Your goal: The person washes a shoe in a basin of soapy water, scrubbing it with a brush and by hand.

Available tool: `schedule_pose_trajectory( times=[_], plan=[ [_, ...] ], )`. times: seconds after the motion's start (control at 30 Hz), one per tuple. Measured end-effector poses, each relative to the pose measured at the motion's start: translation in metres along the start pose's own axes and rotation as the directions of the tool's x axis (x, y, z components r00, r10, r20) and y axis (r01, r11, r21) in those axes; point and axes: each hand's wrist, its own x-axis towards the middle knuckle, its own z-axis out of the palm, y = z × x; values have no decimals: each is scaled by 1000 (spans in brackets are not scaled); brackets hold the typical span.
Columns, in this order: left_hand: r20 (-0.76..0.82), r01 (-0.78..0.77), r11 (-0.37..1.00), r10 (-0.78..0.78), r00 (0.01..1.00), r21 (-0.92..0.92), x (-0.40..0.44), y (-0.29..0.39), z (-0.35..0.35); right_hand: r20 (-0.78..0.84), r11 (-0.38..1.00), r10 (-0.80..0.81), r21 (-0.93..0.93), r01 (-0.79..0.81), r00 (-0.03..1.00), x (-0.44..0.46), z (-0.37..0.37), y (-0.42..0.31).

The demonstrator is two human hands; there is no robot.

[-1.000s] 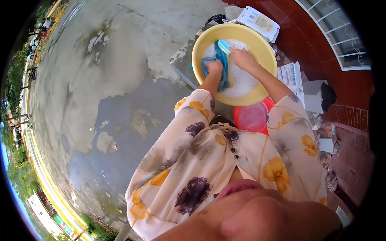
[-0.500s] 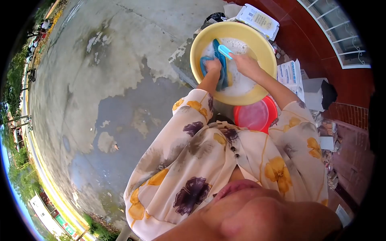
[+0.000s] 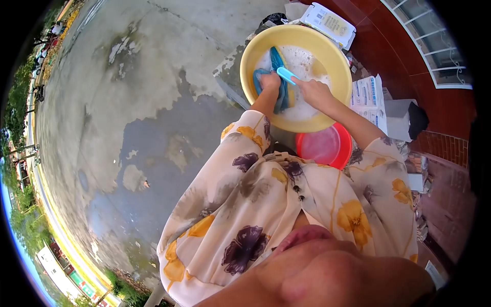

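Observation:
My left hand is closed on a blue cloth item with a tan edge, inside a large yellow basin. Part of the item is hidden by this hand, so its exact kind does not show. My right hand grips a light blue brush by its handle. The brush's far end rests against or just over the blue item, close to my left fingers; its bristles are hidden. White soapy water with bubbles fills the bottom of the basin.
A red basin with cloudy water stands just below the yellow one. To the right are a printed packet and a grey container; a white printed package lies behind. Wet patches mark the concrete floor on the left.
My right hand has moved slightly downward with the brush, whose handle now lies lower and nearer my left hand. My left hand keeps its hold on the blue cloth item.

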Motion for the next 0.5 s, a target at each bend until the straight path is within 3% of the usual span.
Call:
schedule_pose_trajectory(
  times=[0.07,0.13,0.23,0.33,0.4,0.5],
  plan=[
    [13,-6,1000,6,1000,15,0,2,0,30,1000,14,-7,-13,999,6,-1,-4],
    [56,48,999,-49,997,19,-7,7,-6,-195,999,9,50,1,981,44,4,1],
    [28,24,999,-24,999,-23,-9,8,-10,-252,999,51,29,-45,966,77,9,9],
    [-31,29,998,-30,999,-52,3,-1,0,-217,995,-2,99,24,976,31,24,15],
    [0,41,998,-41,999,-48,1,0,-2,-30,998,25,54,-23,999,-17,28,5],
    [22,27,999,-26,999,-40,4,-1,0,-91,997,25,72,-19,996,-9,27,8]
  ],
)
